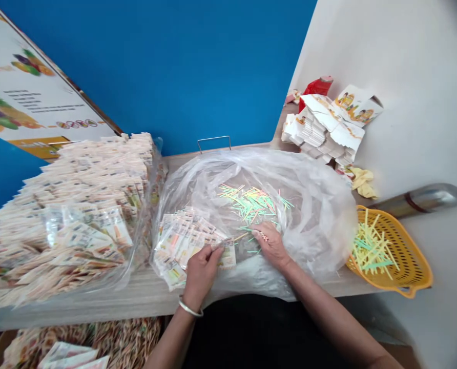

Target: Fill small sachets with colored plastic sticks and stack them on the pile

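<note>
My left hand (pixel 200 269) pinches a small printed packet (pixel 227 254) at the edge of a heap of similar packets (pixel 182 241). My right hand (pixel 270 243) rests on a big clear plastic bag (pixel 313 205) spread on the table, its fingers closed on a few thin coloured sticks. More pastel sticks (pixel 251 202) lie scattered on the plastic just beyond that hand. A metal bangle sits on my left wrist.
A large pile of filled packets (pixel 70 205) in clear plastic fills the table's left. An orange basket (pixel 409 266) with sticks sits at right, a steel tube (pixel 416 201) behind it. Stacked small boxes (pixel 320 130) stand at back right. More packets lie below the table edge.
</note>
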`<state>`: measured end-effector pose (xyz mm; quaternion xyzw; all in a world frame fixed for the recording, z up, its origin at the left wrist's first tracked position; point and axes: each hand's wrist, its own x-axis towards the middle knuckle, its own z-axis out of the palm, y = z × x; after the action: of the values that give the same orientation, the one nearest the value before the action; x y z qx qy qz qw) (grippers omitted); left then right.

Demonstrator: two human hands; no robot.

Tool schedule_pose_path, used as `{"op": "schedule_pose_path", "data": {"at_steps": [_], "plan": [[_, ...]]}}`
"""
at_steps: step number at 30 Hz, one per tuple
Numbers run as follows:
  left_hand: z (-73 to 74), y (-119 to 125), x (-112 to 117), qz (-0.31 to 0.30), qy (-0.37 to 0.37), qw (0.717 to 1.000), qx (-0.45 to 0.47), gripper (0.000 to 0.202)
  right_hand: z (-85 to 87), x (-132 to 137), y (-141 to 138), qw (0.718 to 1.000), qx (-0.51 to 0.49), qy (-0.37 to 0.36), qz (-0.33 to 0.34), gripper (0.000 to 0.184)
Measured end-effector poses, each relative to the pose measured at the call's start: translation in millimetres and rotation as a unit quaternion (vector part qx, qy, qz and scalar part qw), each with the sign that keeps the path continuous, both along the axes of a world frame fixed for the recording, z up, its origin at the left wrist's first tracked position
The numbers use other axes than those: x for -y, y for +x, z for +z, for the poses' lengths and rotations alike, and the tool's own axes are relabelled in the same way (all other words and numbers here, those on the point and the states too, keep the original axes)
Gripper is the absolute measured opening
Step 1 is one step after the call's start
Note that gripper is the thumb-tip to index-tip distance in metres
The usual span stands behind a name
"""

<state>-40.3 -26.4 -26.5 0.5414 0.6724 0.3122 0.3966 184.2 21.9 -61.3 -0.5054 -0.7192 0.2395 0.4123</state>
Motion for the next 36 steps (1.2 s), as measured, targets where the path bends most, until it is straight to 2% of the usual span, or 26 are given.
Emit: {"op": "schedule_pose_path", "data": {"at_steps": [2, 4, 6, 7, 8, 9, 12, 14, 15, 17, 20, 23, 25, 30, 33, 35, 36], "plan": [[-2.0, -1, 1, 0.003, -0.011, 1.000, 0.016, 0.041, -12.6, 0, 1, 0.999, 0.022, -0.025, -0.037, 0.031], [-2.0, 0, 0, -0.001, -0.018, 1.000, 0.022, 0.041, -15.0, -2, 0, 0.996, 0.015, -0.057, -0.067, 0.035], [-1.9, 1, 0, -0.005, -0.021, 0.999, 0.028, 0.041, -8.2, -4, -1, 0.990, -0.056, -0.105, -0.078, 0.041], [-2.0, 2, 0, -0.008, -0.022, 0.999, 0.033, 0.041, -2.2, -5, -1, 0.979, -0.125, -0.136, -0.082, 0.043], [-2.3, 3, 0, -0.010, -0.021, 0.999, 0.040, 0.042, 5.0, -6, -1, 0.958, -0.214, -0.168, -0.086, 0.045], [-2.7, 3, 0, -0.015, -0.021, 0.998, 0.050, 0.043, 12.8, -7, 0, 0.925, -0.311, -0.199, -0.088, 0.045], [-2.4, 7, -1, -0.034, -0.025, 0.995, 0.088, 0.043, 34.8, -9, 0, 0.789, -0.548, -0.268, -0.064, 0.040], [-0.3, 12, -3, -0.044, -0.026, 0.992, 0.117, 0.042, 44.3, -10, -2, 0.717, -0.626, -0.304, -0.039, 0.034], [1.3, 15, -4, -0.046, -0.024, 0.991, 0.127, 0.040, 47.1, -11, -4, 0.692, -0.649, -0.315, -0.033, 0.031], [4.8, 20, -6, -0.049, -0.016, 0.989, 0.136, 0.037, 49.8, -12, -8, 0.663, -0.674, -0.324, -0.028, 0.027], [9.4, 28, -8, -0.082, -0.008, 0.987, 0.140, 0.034, 50.9, -15, -17, 0.653, -0.683, -0.325, -0.032, 0.024], [13.9, 37, -10, -0.148, -0.008, 0.977, 0.153, 0.031, 53.3, -15, -27, 0.648, -0.682, -0.339, -0.026, 0.028], [17.2, 44, -14, -0.168, -0.002, 0.973, 0.156, 0.029, 55.6, -12, -34, 0.646, -0.674, -0.358, -0.014, 0.031], [22.2, 52, -23, -0.167, -0.001, 0.976, 0.142, 0.033, 55.4, -1, -44, 0.669, -0.626, -0.399, 0.024, 0.038], [20.3, 49, -22, -0.175, -0.022, 0.975, 0.133, 0.038, 48.3, 3, -42, 0.658, -0.604, -0.446, 0.063, 0.036], [18.4, 47, -19, -0.170, -0.029, 0.976, 0.132, 0.038, 44.4, 2, -38, 0.664, -0.591, -0.455, 0.055, 0.038], [17.6, 46, -17, -0.159, -0.027, 0.978, 0.131, 0.037, 44.1, 0, -35, 0.679, -0.585, -0.443, 0.039, 0.039]]}}
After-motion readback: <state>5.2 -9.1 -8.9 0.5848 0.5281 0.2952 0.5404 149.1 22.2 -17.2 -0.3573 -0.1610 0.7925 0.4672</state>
